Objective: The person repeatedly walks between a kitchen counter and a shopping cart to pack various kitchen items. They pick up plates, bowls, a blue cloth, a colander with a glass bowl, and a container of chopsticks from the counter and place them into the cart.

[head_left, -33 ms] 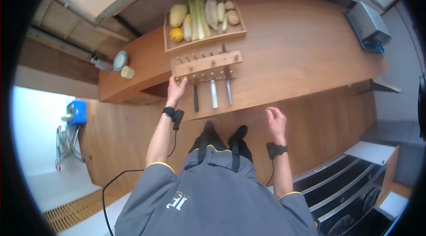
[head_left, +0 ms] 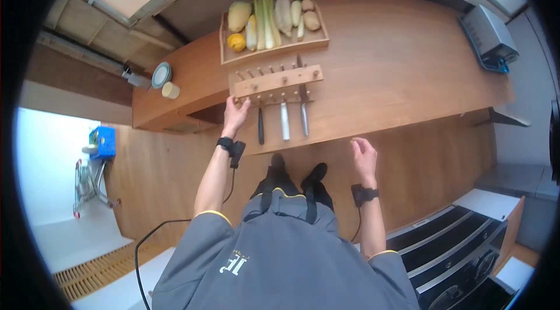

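Left hand (head_left: 235,115): raised to the near left corner of the wooden knife block (head_left: 275,83), fingertips on or just at its edge; fingers bent loosely, clasping nothing that can be made out. Black wristband on the wrist, cable trailing down from it.
Right hand (head_left: 364,156): hanging free off the counter's front edge, below and right of the block, well apart from it; fingers loosely curled, half open, empty. Black wristband here too.
Knife block: lying flat on the wooden counter (head_left: 396,71), long side across, row of pegs or handle ends along its far side.
Knives: three laid side by side just in front of the block, pointing toward the counter's front edge; dark-handled knife (head_left: 261,125) at left, nearest the left hand, then a pale-bladed knife (head_left: 285,123), then a longer steel knife (head_left: 304,117) at right.
Wooden tray (head_left: 274,48): just behind the block, touching or nearly so; holding pale and yellow vegetables and long green stalks.
Counter's left end: small round plate (head_left: 161,74) and a pale cup (head_left: 170,90) side by side, well apart from the block.
Counter's far right: grey box-like appliance (head_left: 488,37).
Floor, far left: blue crate (head_left: 103,142).
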The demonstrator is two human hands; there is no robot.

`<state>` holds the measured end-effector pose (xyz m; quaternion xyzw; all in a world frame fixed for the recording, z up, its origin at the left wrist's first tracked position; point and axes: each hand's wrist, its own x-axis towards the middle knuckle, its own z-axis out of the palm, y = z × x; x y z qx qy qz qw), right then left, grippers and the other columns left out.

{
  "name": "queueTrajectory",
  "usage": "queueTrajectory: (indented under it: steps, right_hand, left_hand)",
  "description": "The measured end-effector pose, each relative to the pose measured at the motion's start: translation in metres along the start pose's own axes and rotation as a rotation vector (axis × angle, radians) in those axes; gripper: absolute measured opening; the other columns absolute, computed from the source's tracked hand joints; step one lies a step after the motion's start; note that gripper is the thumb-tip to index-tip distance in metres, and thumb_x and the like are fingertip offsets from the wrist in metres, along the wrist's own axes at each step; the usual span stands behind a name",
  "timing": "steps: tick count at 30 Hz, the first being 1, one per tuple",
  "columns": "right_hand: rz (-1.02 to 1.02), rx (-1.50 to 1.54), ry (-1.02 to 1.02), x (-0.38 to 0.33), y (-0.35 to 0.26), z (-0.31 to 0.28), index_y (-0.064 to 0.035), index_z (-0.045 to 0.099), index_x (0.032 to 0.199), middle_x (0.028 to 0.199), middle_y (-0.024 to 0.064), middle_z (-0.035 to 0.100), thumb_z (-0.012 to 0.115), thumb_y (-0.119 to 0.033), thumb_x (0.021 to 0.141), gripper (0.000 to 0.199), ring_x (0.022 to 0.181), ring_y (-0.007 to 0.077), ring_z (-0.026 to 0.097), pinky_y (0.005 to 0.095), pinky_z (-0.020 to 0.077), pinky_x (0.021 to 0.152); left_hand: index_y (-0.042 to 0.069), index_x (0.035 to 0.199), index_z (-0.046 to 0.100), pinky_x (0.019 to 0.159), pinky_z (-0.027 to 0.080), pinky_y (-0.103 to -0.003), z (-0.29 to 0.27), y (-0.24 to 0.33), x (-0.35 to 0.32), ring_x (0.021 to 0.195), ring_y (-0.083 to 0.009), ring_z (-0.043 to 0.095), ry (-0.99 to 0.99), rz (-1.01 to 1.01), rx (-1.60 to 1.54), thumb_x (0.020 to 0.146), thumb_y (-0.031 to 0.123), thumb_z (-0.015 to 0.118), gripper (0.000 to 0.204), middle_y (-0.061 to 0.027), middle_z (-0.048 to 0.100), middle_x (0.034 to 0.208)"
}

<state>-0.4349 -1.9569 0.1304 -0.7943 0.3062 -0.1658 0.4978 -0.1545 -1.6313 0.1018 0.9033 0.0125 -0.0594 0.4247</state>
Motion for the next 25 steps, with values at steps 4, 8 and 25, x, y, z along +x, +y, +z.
queueTrajectory:
  steps: [4,8,25]
  right_hand:
    - [0.03,0.05,-0.095,0.015,-0.018,0.031,-0.0015,0.066,0.098,0.085,0.0132,0.069,0.062,-0.017,0.087,0.02,0.077,0.0181,0.066,0.0309,0.0511,0.07]
    - [-0.093,-0.075,-0.171,0.027,-0.034,0.058,-0.002,0.064,0.102,0.092,0.0157,0.068,0.061,-0.018,0.087,0.022,0.08,0.0244,0.067,0.0335,0.0519,0.072]
    - [0.034,-0.199,-0.243,0.058,-0.069,0.126,-0.0025,0.045,0.125,0.118,0.0145,0.058,0.062,-0.019,0.087,0.046,0.092,0.0269,0.063,0.036,0.049,0.082]
  left_hand:
    - [-0.001,0.128,0.041,0.099,0.04,-0.038,-0.007,0.011,-0.017,0.119,-0.0325,0.05,-0.004,-0.07,-0.056,0.079,0.037,0.068,0.068,-0.023,0.053,0.124]
    - [-0.002,0.129,0.041,0.098,0.04,-0.039,-0.006,0.026,-0.026,0.118,-0.0333,0.05,0.02,0.018,-0.018,0.079,0.035,0.069,0.068,-0.0226,0.053,0.124]
    - [0.006,0.107,0.061,0.082,0.047,-0.039,0.008,-0.04,0.007,0.094,-0.0292,0.062,-0.174,-0.085,-0.177,0.08,0.032,0.066,0.038,-0.0175,0.064,0.101]
